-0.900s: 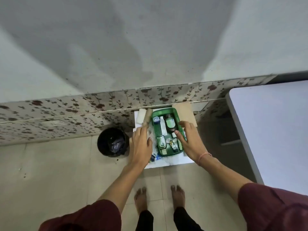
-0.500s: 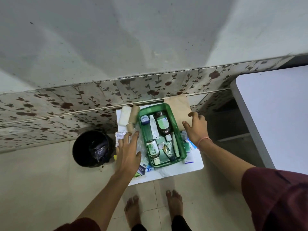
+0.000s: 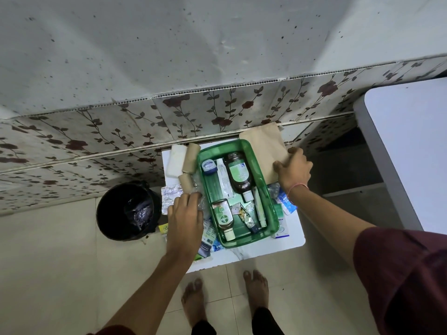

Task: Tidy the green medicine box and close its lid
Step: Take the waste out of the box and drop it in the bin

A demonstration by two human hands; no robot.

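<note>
The open green medicine box sits on a small white table. The right hand pinches the tan lid. The left hand rests flat on packets, fingers loose.

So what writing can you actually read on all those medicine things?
"Dettol": on the small brown bottle lying in the green medicine box.
Large brown bottle: green label, print too blurred to read.
White tube, round tin, packets beside the box: too small to read.
</note>
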